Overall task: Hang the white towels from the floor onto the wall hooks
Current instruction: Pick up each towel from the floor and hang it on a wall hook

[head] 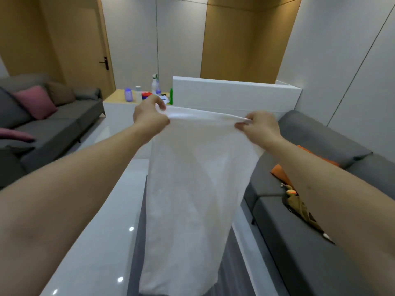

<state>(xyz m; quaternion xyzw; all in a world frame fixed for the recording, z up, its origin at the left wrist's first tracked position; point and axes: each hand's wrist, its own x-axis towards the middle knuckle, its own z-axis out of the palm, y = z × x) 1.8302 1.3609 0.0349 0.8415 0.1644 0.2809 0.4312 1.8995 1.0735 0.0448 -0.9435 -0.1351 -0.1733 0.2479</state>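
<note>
Stretching white towel [192, 189] between left hand [149, 118] and right hand [259, 127], each grip pinching its top edge

The towel [192, 189] is plain white, without pattern. The sofas [64, 122] are dark grey; one cushion [35, 101] is pink, another [280, 171] orange. The door [85, 45] is tan.

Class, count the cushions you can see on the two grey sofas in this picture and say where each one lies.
3. A pink cushion leans on the left sofa's backrest, another pink one lies at its near end, an orange cushion lies on the right sofa. The arms may hide more.
</note>
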